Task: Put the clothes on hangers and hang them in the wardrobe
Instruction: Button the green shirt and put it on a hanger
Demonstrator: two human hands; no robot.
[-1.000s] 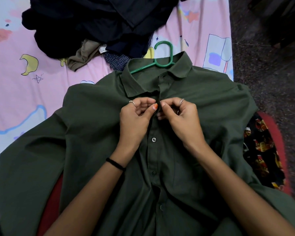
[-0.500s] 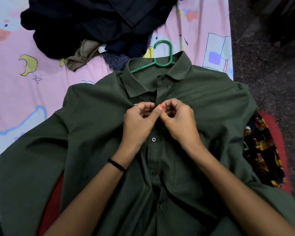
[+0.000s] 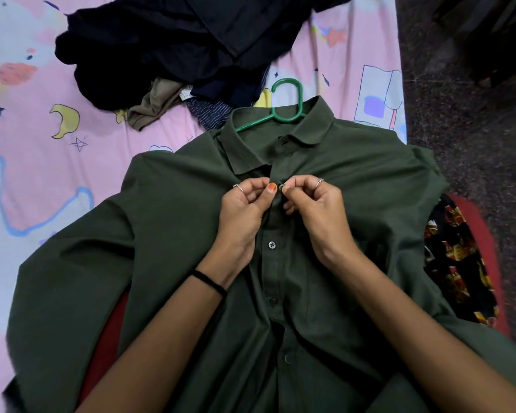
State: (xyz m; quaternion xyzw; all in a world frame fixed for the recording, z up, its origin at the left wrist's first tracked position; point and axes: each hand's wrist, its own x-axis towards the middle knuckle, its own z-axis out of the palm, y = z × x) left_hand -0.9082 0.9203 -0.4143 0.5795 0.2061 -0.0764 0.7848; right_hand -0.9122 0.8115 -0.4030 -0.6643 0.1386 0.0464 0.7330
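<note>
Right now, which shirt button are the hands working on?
The top button, just under the collar, between both thumbs. The button below and the lower ones lie untouched on the green shirt.

- A bed with a pink cartoon-print sheet (image 3: 36,180) carries the clothes.
- A dark green shirt (image 3: 173,248) lies spread flat on it, a green hanger (image 3: 286,114) inside its collar.
- A heap of dark clothes (image 3: 167,46) lies beyond the shirt, an olive garment (image 3: 155,105) at its edge.

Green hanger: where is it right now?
Head view, upper centre: the green hanger sits inside the dark green shirt, its hook poking from the collar onto the pink bedsheet.
</note>
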